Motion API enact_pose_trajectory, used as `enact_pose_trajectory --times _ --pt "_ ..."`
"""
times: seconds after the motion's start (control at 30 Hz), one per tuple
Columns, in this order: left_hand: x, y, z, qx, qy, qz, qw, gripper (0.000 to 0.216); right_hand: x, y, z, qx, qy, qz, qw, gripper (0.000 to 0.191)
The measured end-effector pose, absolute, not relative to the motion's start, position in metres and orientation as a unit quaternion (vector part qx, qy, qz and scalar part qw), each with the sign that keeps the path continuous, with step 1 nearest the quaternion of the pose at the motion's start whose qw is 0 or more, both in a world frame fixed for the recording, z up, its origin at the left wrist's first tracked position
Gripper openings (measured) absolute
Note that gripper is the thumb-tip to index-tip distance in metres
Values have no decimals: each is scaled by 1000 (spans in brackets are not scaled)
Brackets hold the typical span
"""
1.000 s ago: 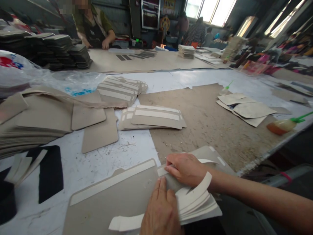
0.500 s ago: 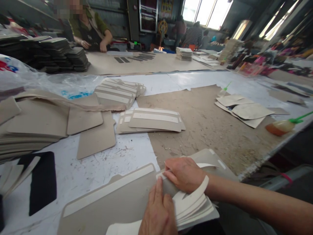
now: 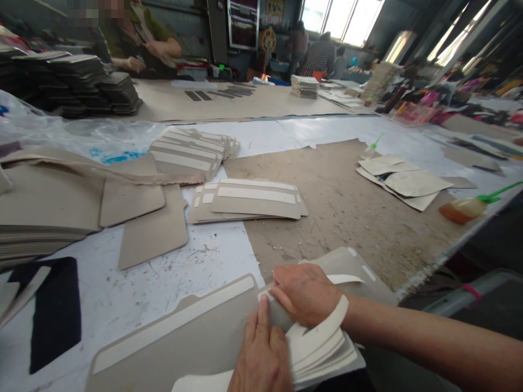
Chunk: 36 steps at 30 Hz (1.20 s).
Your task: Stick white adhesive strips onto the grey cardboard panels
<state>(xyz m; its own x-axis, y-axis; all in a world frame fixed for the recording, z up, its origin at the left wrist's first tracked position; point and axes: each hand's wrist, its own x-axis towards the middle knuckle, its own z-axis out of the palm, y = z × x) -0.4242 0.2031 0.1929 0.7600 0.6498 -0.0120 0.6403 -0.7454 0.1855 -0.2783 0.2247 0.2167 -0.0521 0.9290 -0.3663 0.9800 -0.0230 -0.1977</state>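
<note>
A grey-beige board (image 3: 175,337) with a long white strip (image 3: 175,321) along its upper edge lies before me. A second, similar board (image 3: 347,261) overlaps its right end. My right hand (image 3: 306,294) is closed, its fingertips pinching a white strip whose free end (image 3: 347,279) curls up beyond the hand. My left hand (image 3: 263,348) lies with its index finger stretched onto that strip's left end, close to the right fingertips. Under and beside the left hand sits a fanned stack of white strips (image 3: 327,354); whether the left thumb grips it is hidden.
Strip-covered boards (image 3: 253,198) are piled ahead, with plain boards (image 3: 134,190) at left. Black fabric (image 3: 55,316) lies near left. An amber glue bottle (image 3: 461,209) and pale cut pieces (image 3: 408,179) are at right. A co-worker (image 3: 143,43) stands across the table.
The view has shifted slightly, so the table things sit a little further left. My hands hold nearly the same pose on the strip. The co-worker's hands have risen.
</note>
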Motion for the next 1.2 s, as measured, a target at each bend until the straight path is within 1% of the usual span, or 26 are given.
enact_pose_trajectory --times 0.2,0.37,0.63,0.9,1.07,1.2 --pt "-427 204 188 933 342 65 92 33 -279 224 218 682 700 -199 67 23" --pt "-427 201 191 925 352 74 123 25 -278 223 214 685 692 -221 46 22" --pt "-424 202 199 913 370 55 162 22 -278 224 208 683 696 -217 45 22" --pt "-425 204 194 902 379 35 203 24 -279 224 209 683 699 -205 62 24" --pt "-424 207 191 900 384 19 208 25 -281 225 214 680 702 -200 67 25" --pt "-422 210 195 898 384 -15 216 27 -282 225 216 667 720 -174 76 24"
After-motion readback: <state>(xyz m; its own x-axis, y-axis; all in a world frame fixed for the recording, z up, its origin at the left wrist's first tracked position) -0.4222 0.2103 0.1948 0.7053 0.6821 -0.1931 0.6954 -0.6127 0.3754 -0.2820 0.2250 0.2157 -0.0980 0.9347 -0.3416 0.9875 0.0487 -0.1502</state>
